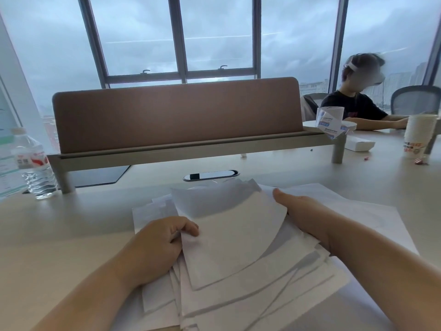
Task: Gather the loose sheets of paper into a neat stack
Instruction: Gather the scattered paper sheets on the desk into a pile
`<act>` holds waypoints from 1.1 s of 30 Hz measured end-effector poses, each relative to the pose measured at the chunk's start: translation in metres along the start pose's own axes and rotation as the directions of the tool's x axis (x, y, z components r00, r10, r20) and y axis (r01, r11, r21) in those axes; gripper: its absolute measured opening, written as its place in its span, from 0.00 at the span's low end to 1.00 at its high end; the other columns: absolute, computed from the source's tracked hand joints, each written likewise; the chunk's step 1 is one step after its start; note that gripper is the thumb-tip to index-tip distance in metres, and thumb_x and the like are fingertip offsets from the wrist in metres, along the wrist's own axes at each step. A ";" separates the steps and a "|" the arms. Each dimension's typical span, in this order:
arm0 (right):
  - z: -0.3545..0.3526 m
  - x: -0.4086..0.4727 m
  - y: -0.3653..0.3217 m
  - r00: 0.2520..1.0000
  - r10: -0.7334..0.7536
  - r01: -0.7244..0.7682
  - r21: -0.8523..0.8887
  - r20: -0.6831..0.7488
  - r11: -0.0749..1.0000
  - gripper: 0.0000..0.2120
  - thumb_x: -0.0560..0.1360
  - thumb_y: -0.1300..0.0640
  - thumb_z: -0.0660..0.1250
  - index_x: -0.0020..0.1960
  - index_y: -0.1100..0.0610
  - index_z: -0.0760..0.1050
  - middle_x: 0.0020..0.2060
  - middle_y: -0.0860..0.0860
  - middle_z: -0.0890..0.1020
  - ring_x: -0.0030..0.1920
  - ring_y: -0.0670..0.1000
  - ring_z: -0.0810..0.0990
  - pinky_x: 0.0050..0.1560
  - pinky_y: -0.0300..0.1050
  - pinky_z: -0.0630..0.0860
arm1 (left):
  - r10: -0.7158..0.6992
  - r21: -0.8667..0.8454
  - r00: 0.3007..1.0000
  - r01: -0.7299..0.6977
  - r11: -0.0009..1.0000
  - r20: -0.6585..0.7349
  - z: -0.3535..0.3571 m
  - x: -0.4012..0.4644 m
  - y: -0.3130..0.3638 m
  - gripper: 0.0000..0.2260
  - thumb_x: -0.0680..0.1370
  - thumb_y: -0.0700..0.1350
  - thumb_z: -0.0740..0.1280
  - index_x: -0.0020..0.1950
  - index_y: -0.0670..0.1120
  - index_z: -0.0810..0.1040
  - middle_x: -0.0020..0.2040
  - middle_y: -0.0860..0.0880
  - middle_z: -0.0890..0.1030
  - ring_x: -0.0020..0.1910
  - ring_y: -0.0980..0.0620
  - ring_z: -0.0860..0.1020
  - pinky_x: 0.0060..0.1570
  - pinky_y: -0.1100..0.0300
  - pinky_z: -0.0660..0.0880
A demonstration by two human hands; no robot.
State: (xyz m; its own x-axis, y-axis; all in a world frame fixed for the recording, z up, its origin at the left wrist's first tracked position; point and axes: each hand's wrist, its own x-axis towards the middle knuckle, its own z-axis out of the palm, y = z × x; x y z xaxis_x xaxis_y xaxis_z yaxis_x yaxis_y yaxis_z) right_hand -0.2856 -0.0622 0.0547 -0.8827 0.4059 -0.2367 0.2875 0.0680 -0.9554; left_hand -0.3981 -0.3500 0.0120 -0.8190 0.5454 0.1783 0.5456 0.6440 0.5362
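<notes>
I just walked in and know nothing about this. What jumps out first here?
A messy heap of white paper sheets fills the near table, with the left hand pinching the top sheet's edge and the right hand partly beneath its right side. Behind stands a brown desk divider, with a water bottle far left.
</notes>
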 end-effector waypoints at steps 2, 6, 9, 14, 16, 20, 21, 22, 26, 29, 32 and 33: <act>-0.002 -0.005 -0.003 0.988 0.084 -0.092 0.061 0.128 0.994 0.23 0.81 0.39 0.63 0.53 0.58 0.84 0.43 0.59 0.89 0.35 0.59 0.87 0.35 0.47 0.84 | -0.005 -0.015 1.000 0.005 1.000 -0.002 0.000 0.001 0.002 0.18 0.81 0.41 0.66 0.54 0.66 0.81 0.59 0.70 0.81 0.58 0.71 0.77 0.60 0.72 0.72; -0.002 -0.002 0.001 0.982 0.094 -0.068 -0.156 0.162 0.985 0.08 0.78 0.63 0.68 0.54 0.65 0.83 0.49 0.66 0.86 0.39 0.61 0.84 0.50 0.59 0.83 | -0.151 0.121 0.973 0.173 0.978 -0.173 -0.009 0.006 0.001 0.21 0.72 0.60 0.70 0.66 0.63 0.76 0.66 0.60 0.78 0.66 0.55 0.77 0.63 0.58 0.74; -0.001 0.000 0.002 0.988 0.076 -0.049 -0.197 0.132 0.979 0.13 0.74 0.69 0.65 0.56 0.67 0.82 0.49 0.71 0.84 0.43 0.64 0.80 0.51 0.63 0.79 | -0.472 0.381 0.843 0.538 0.752 -0.259 -0.025 0.004 -0.011 0.44 0.63 0.76 0.63 0.74 0.55 0.69 0.70 0.46 0.75 0.67 0.38 0.75 0.64 0.46 0.74; -0.003 0.007 0.005 0.997 0.033 -0.024 -0.131 0.065 0.991 0.17 0.73 0.71 0.62 0.55 0.61 0.84 0.48 0.71 0.84 0.41 0.64 0.77 0.42 0.54 0.80 | -0.509 0.254 0.820 0.568 0.783 -0.263 -0.036 0.000 -0.010 0.38 0.69 0.72 0.68 0.69 0.48 0.75 0.61 0.45 0.80 0.58 0.42 0.79 0.53 0.53 0.75; -0.002 0.008 0.007 0.999 0.012 -0.008 -0.111 0.035 0.994 0.16 0.74 0.70 0.61 0.56 0.61 0.83 0.43 0.69 0.81 0.36 0.61 0.74 0.35 0.47 0.75 | -0.503 0.176 0.830 0.547 0.819 -0.241 -0.033 0.000 -0.003 0.35 0.72 0.65 0.73 0.71 0.46 0.74 0.65 0.45 0.81 0.60 0.44 0.80 0.53 0.55 0.73; 0.006 0.011 0.008 0.998 -0.034 0.028 -0.108 -0.050 0.994 0.15 0.74 0.70 0.61 0.53 0.61 0.83 0.36 0.62 0.76 0.25 0.54 0.67 0.30 0.42 0.64 | -0.518 -0.071 0.823 0.517 0.853 -0.232 -0.031 0.003 0.004 0.30 0.71 0.56 0.78 0.69 0.46 0.75 0.57 0.45 0.84 0.49 0.47 0.84 0.53 0.54 0.76; 0.008 0.011 0.008 0.997 -0.047 0.040 -0.105 -0.068 0.994 0.14 0.74 0.70 0.61 0.52 0.60 0.83 0.35 0.61 0.75 0.24 0.53 0.66 0.29 0.41 0.62 | -0.511 -0.072 0.821 0.511 0.856 -0.255 -0.031 0.002 0.004 0.31 0.72 0.55 0.77 0.70 0.46 0.74 0.61 0.45 0.83 0.53 0.46 0.83 0.55 0.52 0.76; 0.009 0.012 0.008 0.995 -0.053 0.045 -0.097 -0.085 0.994 0.14 0.74 0.70 0.60 0.51 0.60 0.83 0.33 0.61 0.74 0.23 0.53 0.66 0.29 0.41 0.62 | -0.498 -0.064 0.819 0.502 0.862 -0.284 -0.032 0.003 0.005 0.31 0.72 0.55 0.76 0.72 0.46 0.73 0.65 0.45 0.80 0.56 0.44 0.81 0.57 0.52 0.76; 0.009 0.013 0.009 0.985 -0.095 0.087 -0.060 -0.145 0.994 0.16 0.74 0.71 0.59 0.47 0.57 0.82 0.35 0.62 0.79 0.29 0.57 0.75 0.31 0.44 0.73 | -0.579 -0.423 0.765 0.442 0.791 -0.283 -0.035 0.007 0.003 0.28 0.72 0.51 0.75 0.70 0.46 0.75 0.63 0.40 0.79 0.55 0.37 0.79 0.53 0.46 0.77; 0.008 0.013 0.011 0.981 -0.112 0.103 -0.066 -0.159 0.992 0.17 0.73 0.71 0.58 0.47 0.55 0.82 0.37 0.61 0.82 0.30 0.57 0.78 0.28 0.40 0.75 | -0.640 -0.765 0.736 0.276 0.582 -0.221 -0.038 0.010 0.007 0.13 0.76 0.47 0.73 0.59 0.48 0.79 0.54 0.44 0.79 0.45 0.43 0.77 0.47 0.46 0.76; 0.009 0.012 0.011 0.983 -0.115 0.103 -0.095 -0.140 0.990 0.17 0.74 0.71 0.59 0.49 0.55 0.83 0.42 0.64 0.85 0.35 0.64 0.83 0.32 0.53 0.81 | -0.687 -0.915 0.713 0.171 0.366 -0.141 -0.038 0.011 0.010 0.07 0.79 0.43 0.70 0.56 0.47 0.78 0.51 0.47 0.77 0.47 0.48 0.76 0.50 0.43 0.78; 0.009 0.012 0.011 0.984 -0.115 0.101 -0.106 -0.138 0.989 0.17 0.73 0.71 0.59 0.49 0.55 0.83 0.45 0.65 0.86 0.40 0.68 0.85 0.37 0.61 0.83 | -0.700 -0.938 0.707 0.163 0.306 -0.105 -0.037 0.011 0.007 0.07 0.79 0.43 0.70 0.57 0.47 0.77 0.50 0.48 0.75 0.47 0.48 0.75 0.48 0.43 0.80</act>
State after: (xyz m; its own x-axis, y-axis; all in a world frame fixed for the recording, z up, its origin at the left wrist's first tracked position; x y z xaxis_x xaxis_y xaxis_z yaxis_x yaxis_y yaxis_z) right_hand -0.2961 -0.0651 0.0395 -0.8499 0.5177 -0.0983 0.2346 0.2047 -0.9503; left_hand -0.4099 -0.3590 0.0487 -0.9792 -0.1216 -0.1621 -0.1331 -0.2172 0.9670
